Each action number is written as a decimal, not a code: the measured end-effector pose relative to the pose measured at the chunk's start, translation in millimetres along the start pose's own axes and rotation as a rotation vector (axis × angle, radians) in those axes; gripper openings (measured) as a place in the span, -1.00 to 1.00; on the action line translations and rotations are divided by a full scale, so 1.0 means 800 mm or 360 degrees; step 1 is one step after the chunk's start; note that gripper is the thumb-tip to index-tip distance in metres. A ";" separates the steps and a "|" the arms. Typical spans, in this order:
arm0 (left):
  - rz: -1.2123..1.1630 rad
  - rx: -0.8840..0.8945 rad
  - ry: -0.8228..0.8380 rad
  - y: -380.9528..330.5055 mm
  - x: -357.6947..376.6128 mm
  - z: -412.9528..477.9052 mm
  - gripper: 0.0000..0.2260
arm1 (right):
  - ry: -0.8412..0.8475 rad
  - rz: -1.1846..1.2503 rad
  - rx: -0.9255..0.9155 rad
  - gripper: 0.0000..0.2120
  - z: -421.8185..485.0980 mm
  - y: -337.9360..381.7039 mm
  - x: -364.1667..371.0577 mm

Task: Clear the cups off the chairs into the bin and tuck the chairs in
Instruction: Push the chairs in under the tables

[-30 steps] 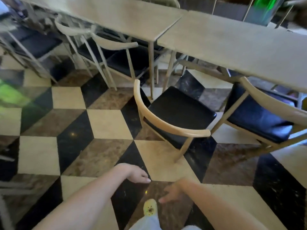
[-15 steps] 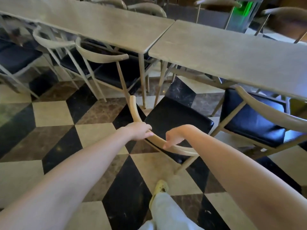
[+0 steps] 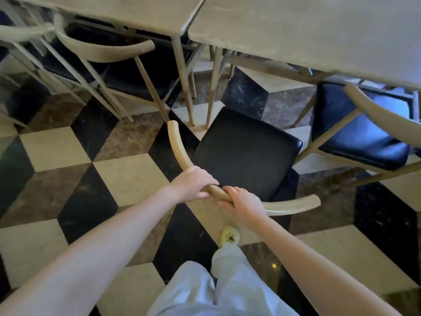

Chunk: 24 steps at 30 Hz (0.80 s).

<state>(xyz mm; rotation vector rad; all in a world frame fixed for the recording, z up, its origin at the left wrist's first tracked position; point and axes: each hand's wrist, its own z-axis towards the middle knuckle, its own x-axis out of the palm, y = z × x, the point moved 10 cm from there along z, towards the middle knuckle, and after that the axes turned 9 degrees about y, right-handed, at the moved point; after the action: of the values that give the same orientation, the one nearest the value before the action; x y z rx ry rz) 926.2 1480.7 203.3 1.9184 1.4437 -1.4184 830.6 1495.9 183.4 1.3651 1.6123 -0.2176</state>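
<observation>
Table [image 3: 296, 30] far, right. Chair [image 3: 246, 151], black seat, stands near of the table edge, not tucked under. Left hand [image 3: 193, 185] and right hand [image 3: 243, 205] side by side, fingers curled round its curved backrest [image 3: 180, 151].

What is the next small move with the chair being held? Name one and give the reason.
Probably push the chair forward under the table. The left hand and right hand both grip its curved backrest, its black seat carries no cup, and the seat stands out from the table edge at an angle, so straighten it on the way in.
</observation>
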 end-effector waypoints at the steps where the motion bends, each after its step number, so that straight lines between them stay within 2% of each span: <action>1: 0.0010 0.0009 0.0012 0.000 0.000 -0.001 -0.67 | -0.0024 -0.0012 0.0000 -0.55 -0.002 0.001 -0.002; 7: 0.0007 0.0056 0.0205 0.010 -0.003 0.001 -0.78 | -0.0055 -0.0039 0.0077 -0.55 -0.015 -0.001 -0.005; 11: 0.0086 0.0059 0.0279 0.023 -0.006 0.001 -0.74 | -0.0135 -0.0048 0.0190 -0.57 -0.037 -0.023 -0.006; 18: 0.0343 0.0029 0.0373 0.076 -0.015 0.008 -0.59 | -0.0216 -0.0255 0.0443 -0.45 -0.059 -0.067 -0.005; 24: 0.0319 0.0076 0.0405 0.086 -0.011 0.020 -0.60 | -0.0147 -0.0306 0.0412 -0.44 -0.051 -0.072 -0.014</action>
<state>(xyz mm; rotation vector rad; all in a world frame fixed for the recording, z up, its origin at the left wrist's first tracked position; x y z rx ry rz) 978.1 1435.1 184.8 2.2698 1.2853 -1.1621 758.9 1495.4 188.1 1.3690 1.6807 -0.6140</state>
